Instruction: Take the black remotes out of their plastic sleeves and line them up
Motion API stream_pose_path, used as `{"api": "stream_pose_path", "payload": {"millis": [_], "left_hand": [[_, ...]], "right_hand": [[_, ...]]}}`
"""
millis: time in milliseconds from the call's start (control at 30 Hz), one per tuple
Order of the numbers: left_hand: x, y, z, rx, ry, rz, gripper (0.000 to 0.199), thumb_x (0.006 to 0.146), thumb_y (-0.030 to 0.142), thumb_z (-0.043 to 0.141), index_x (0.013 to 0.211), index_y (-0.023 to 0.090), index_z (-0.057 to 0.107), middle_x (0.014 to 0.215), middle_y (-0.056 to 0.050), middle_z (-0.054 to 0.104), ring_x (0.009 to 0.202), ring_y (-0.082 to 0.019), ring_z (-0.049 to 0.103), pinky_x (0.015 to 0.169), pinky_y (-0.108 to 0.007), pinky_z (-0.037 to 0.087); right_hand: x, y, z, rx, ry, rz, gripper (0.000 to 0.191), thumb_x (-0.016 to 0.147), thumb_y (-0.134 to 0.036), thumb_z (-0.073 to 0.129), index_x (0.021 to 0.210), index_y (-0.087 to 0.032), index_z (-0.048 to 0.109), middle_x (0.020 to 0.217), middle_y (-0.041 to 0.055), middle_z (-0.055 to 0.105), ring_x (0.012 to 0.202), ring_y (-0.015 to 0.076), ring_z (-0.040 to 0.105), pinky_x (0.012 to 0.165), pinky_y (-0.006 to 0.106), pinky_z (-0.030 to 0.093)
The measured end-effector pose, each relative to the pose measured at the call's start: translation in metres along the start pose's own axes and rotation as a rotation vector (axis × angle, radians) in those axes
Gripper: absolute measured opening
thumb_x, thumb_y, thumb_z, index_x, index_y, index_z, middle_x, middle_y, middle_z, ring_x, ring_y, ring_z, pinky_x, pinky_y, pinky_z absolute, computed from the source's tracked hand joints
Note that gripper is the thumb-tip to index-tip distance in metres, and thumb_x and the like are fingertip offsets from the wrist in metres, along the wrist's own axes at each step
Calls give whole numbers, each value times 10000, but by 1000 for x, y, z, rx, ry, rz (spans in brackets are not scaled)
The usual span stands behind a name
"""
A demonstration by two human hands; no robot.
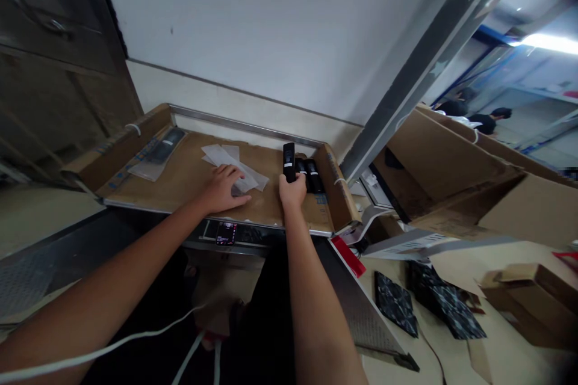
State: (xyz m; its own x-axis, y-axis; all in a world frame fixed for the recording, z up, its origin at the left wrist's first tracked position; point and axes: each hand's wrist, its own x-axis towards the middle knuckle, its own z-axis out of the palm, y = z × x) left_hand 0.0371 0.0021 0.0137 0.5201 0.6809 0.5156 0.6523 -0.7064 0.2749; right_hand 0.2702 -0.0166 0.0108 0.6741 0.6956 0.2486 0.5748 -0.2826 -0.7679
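Observation:
My right hand [293,191] grips a slim black handheld device [289,158] with a small white label, held upright over the right part of the cardboard-lined tray [189,183]. Right beside it, more black devices [313,175] lie together against the tray's right wall; my hand hides part of them. On the left, my left hand [222,190] rests with fingers spread at the near edge of several clear plastic bags [219,153]. These bags overlap one another in the middle. A black device in a clear bag [166,145] lies at the tray's left end.
A lit phone [226,233] sits below the tray's front edge. At right are a large open carton [456,174], a smaller box [533,301] and black patterned packages [445,301]. A white cable [135,337] crosses low. People in dark clothes [487,120] are far right.

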Motion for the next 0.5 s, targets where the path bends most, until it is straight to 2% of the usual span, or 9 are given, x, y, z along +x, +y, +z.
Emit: {"api": "stream_pose_path", "payload": {"millis": [200,300,500], "left_hand": [[5,9,14,-16,-37,-52,116,892,292,579,896,189,633,956,-86,624,954,-259,573,900,-405,447],[7,9,17,-12,-62,-64,131,910,260,535,846,193,628,900,-75,621,902,-240,580,863,-379,450],[10,15,12,28,-79,-159,152,891,335,599,880,188,637,919,-86,645,897,-254,596,814,-372,455]], "right_hand": [[2,4,3,84,30,7,328,777,-346,708,1046,-186,609,948,96,715,881,287,674,827,349,509],[2,5,3,156,21,14,351,787,-390,705,1046,-176,602,997,104,714,927,277,670,853,334,499],[-2,3,-1,163,-12,17,365,785,-411,704,1041,-169,609,1003,105,715,931,270,667,840,318,489]]}}
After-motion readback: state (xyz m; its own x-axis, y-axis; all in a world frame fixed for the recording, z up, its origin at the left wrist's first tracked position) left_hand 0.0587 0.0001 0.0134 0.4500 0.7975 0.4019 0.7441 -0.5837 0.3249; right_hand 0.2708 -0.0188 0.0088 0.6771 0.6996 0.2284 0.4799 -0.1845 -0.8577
